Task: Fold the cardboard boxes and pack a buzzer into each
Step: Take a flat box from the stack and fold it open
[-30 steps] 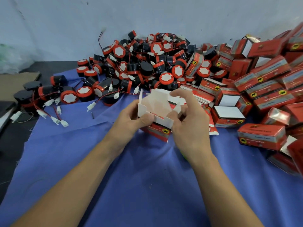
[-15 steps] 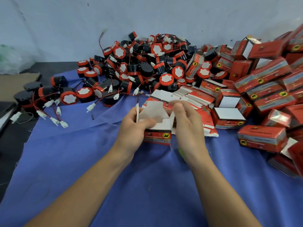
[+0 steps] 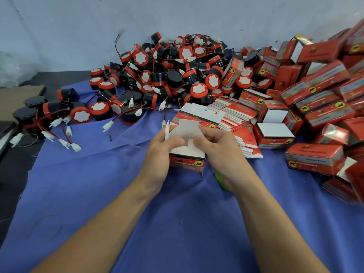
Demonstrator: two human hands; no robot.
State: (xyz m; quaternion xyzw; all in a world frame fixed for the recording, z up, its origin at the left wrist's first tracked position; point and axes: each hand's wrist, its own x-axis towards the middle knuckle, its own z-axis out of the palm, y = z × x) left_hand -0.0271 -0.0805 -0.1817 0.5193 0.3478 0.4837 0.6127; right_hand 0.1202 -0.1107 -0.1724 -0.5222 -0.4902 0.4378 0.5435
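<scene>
Just in front of the buzzer pile (image 3: 173, 75), a half-folded red cardboard box (image 3: 187, 164) is gripped by 2 hands. The left hand (image 3: 157, 154) is curled round its side to steady it, while a white flap (image 3: 189, 131) is pinched by the right hand (image 3: 222, 152), apparently for tucking in.
</scene>
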